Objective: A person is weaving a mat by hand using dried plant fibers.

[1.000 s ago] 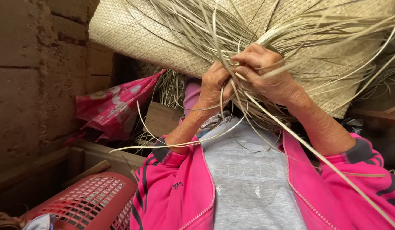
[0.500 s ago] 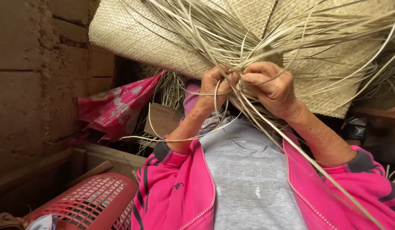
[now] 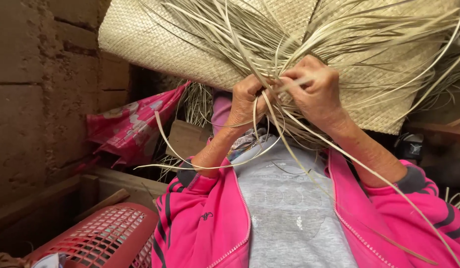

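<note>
You are plaiting strands (image 3: pixel 269 124) into the mat (image 3: pixel 155 44) above; left hand (image 3: pixel 245 101) and right hand (image 3: pixel 317 94) are pinching strands, requiring even tension next.

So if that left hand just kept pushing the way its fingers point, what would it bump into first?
The left hand points up into the loose pale straw strands it is pinching, so it would meet those first, with the woven mat right behind them. The depth between strands and mat is hard to judge.
</note>
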